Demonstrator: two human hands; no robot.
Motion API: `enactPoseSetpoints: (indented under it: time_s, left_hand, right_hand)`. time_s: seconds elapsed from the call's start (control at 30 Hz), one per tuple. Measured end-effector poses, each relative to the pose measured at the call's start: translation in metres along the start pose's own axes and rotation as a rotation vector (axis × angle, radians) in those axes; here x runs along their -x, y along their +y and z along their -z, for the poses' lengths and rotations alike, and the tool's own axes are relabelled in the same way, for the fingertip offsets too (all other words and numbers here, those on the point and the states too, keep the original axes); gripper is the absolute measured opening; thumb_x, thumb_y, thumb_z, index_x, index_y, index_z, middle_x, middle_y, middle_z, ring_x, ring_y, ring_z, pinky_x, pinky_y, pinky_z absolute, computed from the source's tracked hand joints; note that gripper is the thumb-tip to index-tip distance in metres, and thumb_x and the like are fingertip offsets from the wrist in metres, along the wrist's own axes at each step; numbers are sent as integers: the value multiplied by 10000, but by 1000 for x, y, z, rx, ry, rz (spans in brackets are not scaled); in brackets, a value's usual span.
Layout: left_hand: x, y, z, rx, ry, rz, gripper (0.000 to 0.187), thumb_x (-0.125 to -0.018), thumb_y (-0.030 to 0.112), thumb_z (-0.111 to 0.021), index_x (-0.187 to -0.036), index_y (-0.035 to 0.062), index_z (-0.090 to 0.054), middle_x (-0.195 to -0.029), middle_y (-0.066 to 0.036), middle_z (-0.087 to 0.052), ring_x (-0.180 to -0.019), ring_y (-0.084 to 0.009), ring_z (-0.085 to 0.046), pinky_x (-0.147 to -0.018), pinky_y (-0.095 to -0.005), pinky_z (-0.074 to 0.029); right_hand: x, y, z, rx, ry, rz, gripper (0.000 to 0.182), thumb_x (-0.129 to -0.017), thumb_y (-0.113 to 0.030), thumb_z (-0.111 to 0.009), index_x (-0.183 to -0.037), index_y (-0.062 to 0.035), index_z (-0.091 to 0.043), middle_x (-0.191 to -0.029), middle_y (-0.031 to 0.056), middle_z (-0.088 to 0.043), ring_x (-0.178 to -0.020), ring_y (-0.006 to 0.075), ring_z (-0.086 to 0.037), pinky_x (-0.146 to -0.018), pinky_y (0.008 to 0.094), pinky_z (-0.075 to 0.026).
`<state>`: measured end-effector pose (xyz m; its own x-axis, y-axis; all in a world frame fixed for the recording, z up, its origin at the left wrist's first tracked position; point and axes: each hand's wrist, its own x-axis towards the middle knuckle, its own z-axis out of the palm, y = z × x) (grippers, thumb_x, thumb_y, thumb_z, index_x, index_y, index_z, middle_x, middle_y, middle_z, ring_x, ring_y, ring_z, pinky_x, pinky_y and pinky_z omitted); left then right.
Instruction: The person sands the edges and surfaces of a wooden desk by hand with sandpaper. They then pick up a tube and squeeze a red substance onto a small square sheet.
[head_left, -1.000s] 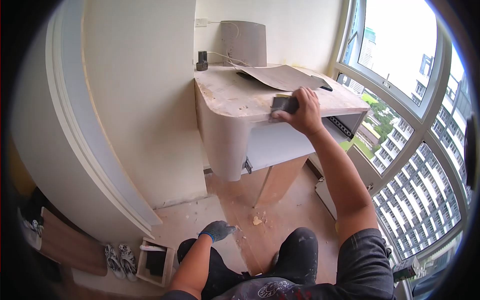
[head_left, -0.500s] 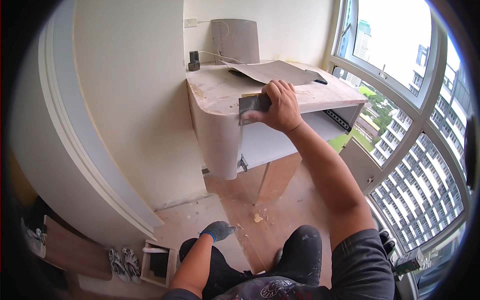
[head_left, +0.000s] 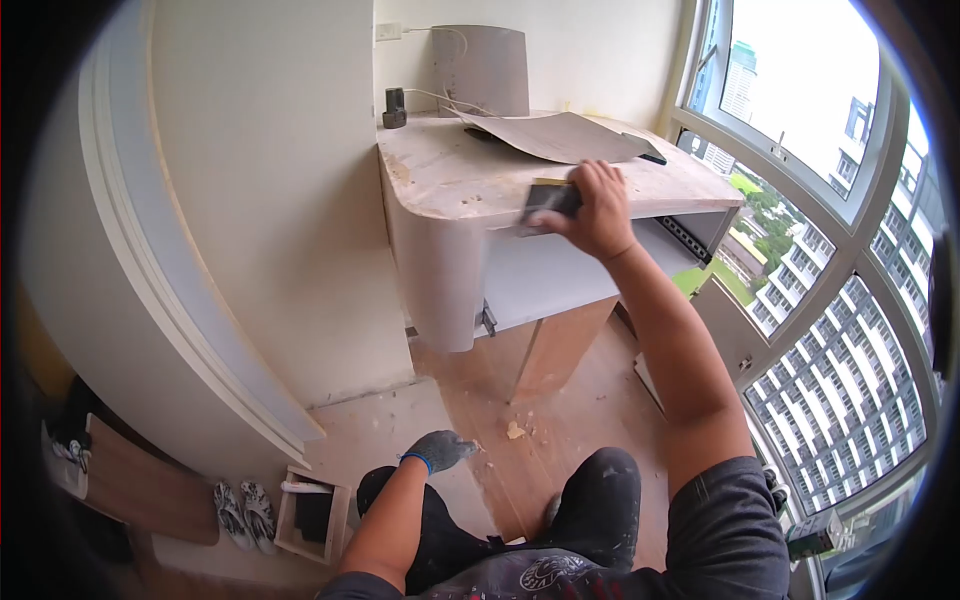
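Observation:
My right hand (head_left: 600, 210) is closed around a dark sanding block (head_left: 552, 200) with a yellowish edge. It holds the block at the front edge of a pale, patchy countertop (head_left: 430, 180), right of its rounded corner. The block and fingertips are slightly blurred. My left hand (head_left: 438, 450), in a grey glove with a blue cuff, hangs low above the floor near my knee. Its fingers are curled in, and nothing shows in them. A curved grey sheet (head_left: 560, 137) lies on the countertop just behind my right hand.
A black battery-like item (head_left: 395, 108) and a leaning grey panel (head_left: 480, 70) stand at the back of the countertop. Below is an open cabinet space (head_left: 560, 265) with a wooden panel (head_left: 565, 350). Windows (head_left: 790, 80) line the right. Shoes (head_left: 245, 515) and a wooden box (head_left: 312, 515) sit lower left.
My right hand and the sanding block have moved right along the countertop's front edge, away from the rounded corner. My left hand has barely moved. The view has shifted slightly.

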<state>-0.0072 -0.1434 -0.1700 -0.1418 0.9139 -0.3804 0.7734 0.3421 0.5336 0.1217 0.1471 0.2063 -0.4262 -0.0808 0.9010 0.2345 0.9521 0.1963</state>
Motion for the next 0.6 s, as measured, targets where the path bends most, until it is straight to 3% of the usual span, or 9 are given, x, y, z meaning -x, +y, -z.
enactPoseSetpoints:
  time_s: [0.07,0.13,0.2,0.27,0.37,0.47,0.57,0.6]
  left_hand:
    - [2,-5,1,60,32,33,640,-953,588,-481,-1056,3,-717,-1154,-257,-673,-1118,-430,-611,-999,-484,-464]
    - [12,1,11,-31,-7,10,640,-955,589,-477,-1062,6,-718,-1159,-254,-673,-1124,-429,-610,-1005,-481,-462]
    - [14,2,12,-91,-50,14,642,-956,588,-473,-1066,5,-717,-1160,-249,-675,-1125,-430,-609,-1009,-480,-461]
    - [1,-6,1,-83,-53,54,646,-957,587,-468,-1067,0,-715,-1159,-243,-679,-1123,-433,-609,-1012,-480,-460]
    - [-8,-11,-7,-39,-17,-8,545,-989,527,-452,-1145,72,-708,-1164,-224,-679,-1106,-426,-619,-998,-475,-474]
    - [13,-6,11,-279,-21,-224,429,-1026,446,-424,-1221,169,-686,-1170,-208,-671,-1100,-409,-625,-978,-468,-491]
    - [-44,-77,-51,-215,-80,-67,369,-1050,383,-393,-1252,236,-665,-1170,-201,-661,-1106,-397,-622,-957,-466,-505]
    - [-50,-82,-54,-233,-76,-99,380,-1043,400,-406,-1247,213,-666,-1176,-207,-660,-1110,-397,-620,-958,-468,-504]
  right_hand:
    - [17,27,7,57,-47,-89,718,-591,-691,-804,-842,-78,-527,-832,81,-565,-836,303,-562,-832,406,-414]
    - [5,11,12,70,-73,-99,728,-589,-701,-802,-851,-80,-527,-848,73,-565,-848,296,-554,-828,411,-412]
    - [-15,-26,-4,3,21,29,735,-591,-720,-792,-855,-85,-532,-866,63,-559,-865,283,-540,-828,413,-405]
    - [-25,-44,-8,-37,-37,40,734,-614,-741,-765,-851,-85,-533,-869,65,-549,-880,278,-525,-837,406,-392]
    - [-6,-10,4,48,-10,37,724,-599,-726,-779,-842,-92,-527,-851,60,-540,-845,283,-523,-819,398,-384]
    - [26,24,13,157,-55,-55,721,-567,-701,-808,-843,-97,-528,-829,47,-512,-821,294,-507,-822,413,-384]
    - [23,14,9,139,-30,-81,740,-538,-703,-819,-863,-97,-543,-852,48,-519,-860,291,-504,-834,415,-387]
    - [21,14,7,125,-33,-99,746,-532,-705,-820,-868,-97,-547,-858,49,-521,-869,290,-503,-836,413,-387]
